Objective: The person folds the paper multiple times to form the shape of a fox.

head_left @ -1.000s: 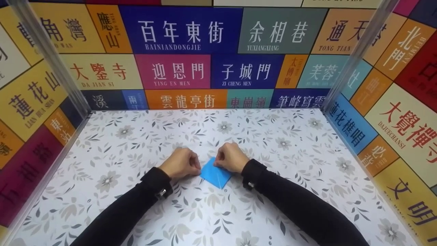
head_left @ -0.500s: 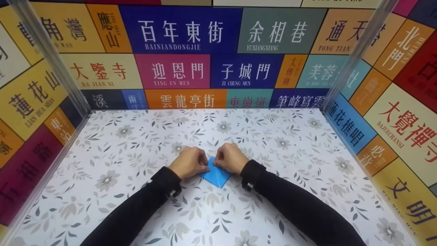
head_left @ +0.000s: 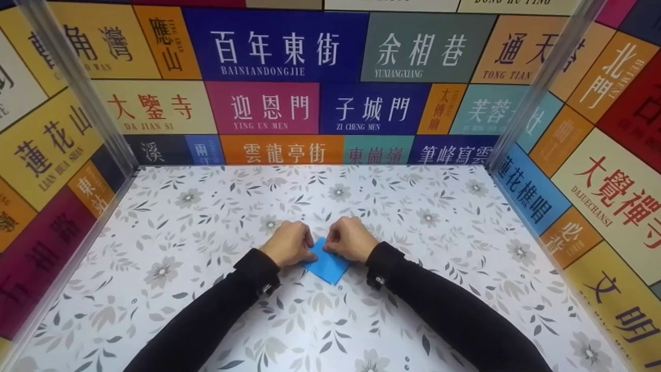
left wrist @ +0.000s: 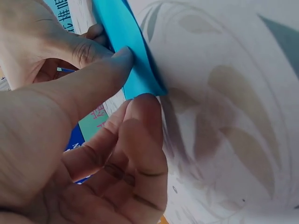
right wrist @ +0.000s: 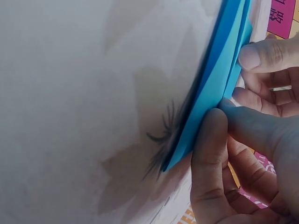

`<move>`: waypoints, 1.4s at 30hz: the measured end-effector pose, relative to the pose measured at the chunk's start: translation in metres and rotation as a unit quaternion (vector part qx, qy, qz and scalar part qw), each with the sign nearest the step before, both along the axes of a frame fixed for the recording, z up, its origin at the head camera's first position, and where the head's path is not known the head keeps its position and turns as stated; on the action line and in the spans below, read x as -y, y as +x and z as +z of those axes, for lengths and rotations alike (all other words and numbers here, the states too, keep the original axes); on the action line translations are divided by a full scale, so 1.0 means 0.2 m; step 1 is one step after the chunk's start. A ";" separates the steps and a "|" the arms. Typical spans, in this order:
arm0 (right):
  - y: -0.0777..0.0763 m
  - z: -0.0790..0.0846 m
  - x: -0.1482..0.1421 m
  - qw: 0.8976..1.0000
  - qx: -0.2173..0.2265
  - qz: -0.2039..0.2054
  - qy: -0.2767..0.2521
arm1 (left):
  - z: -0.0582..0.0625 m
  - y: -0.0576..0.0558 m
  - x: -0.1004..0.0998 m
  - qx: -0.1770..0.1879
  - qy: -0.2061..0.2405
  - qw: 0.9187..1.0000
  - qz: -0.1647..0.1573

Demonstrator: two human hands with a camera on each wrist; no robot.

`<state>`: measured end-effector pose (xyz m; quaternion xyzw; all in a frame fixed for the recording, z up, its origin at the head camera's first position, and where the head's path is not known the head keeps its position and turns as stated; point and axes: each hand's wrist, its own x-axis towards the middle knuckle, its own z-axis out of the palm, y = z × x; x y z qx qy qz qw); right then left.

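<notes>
A small folded sheet of blue paper (head_left: pixel 328 267) lies at mid-table, diamond-shaped in the head view. My left hand (head_left: pixel 290 243) pinches its left side; in the left wrist view the thumb presses on the blue paper (left wrist: pixel 143 80) and the index fingertip meets its corner. From the other side, my right hand (head_left: pixel 354 239) pinches the paper near its upper right edge. Layered folds of the blue paper (right wrist: pixel 202 105) show in the right wrist view, by that hand's thumb and index finger. The fingers hide the paper's side corners in the head view.
The table (head_left: pixel 217 320) has a white cover printed with grey flowers and leaves. Upright panels with coloured sign-like blocks, such as the back panel (head_left: pixel 273 44), enclose it at the back and both sides. Clear strips (head_left: pixel 542 77) run along the corners.
My left hand has moved right, from the paper's left corner onto its upper left side. The right hand stays nearly still. A small split now shows at the paper's near corner.
</notes>
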<state>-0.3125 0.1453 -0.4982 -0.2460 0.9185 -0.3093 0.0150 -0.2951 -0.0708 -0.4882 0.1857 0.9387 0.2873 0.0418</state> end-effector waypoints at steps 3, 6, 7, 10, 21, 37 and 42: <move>-0.01 0.01 -0.01 1.000 0.006 -0.001 -0.001 | 0.01 0.00 -0.01 0.006 -0.006 1.000 0.011; -0.01 0.01 -0.02 1.000 0.004 0.000 0.000 | 0.01 0.00 -0.01 0.011 -0.008 1.000 0.025; -0.01 0.01 -0.03 1.000 0.002 0.001 0.001 | 0.01 0.00 -0.01 0.011 -0.007 1.000 0.028; -0.01 0.01 -0.04 1.000 -0.004 0.001 0.006 | 0.01 0.00 -0.01 0.016 -0.009 0.999 0.035; -0.01 0.03 -0.09 0.999 0.014 -0.023 0.039 | 0.00 -0.01 -0.03 0.040 -0.031 0.998 0.046; 0.01 0.04 -0.09 0.996 0.062 -0.039 0.059 | -0.02 -0.03 -0.07 0.083 -0.020 0.995 0.057; 0.00 0.02 -0.11 0.997 0.059 -0.024 0.051 | -0.01 -0.03 -0.07 0.084 -0.029 0.994 0.059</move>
